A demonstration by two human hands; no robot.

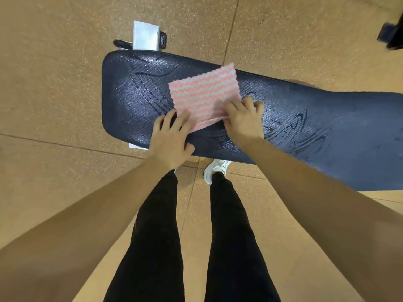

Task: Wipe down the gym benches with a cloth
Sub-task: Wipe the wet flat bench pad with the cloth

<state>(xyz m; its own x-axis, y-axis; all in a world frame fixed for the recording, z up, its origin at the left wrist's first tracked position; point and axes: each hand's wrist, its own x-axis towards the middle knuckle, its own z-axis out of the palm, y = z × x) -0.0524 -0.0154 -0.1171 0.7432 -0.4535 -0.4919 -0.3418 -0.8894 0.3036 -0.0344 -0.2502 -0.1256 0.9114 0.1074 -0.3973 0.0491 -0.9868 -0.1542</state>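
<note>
A dark padded gym bench (135, 97) runs across the view, its surface shiny with wet streaks. On it lies a pink-and-white wavy-striped cloth (202, 92), spread nearly flat. My left hand (172, 138) rests on the bench at the cloth's near left corner, fingers spread and touching its edge. My right hand (244, 118) pinches the cloth's near right corner, which is slightly lifted and folded.
The bench's metal frame foot (145, 35) and a small wheel (163, 40) stick out past the far end. Tan rubber floor tiles (54, 83) surround the bench. My legs and a white shoe (216, 171) stand close to its near side. Dark equipment (392, 35) sits at top right.
</note>
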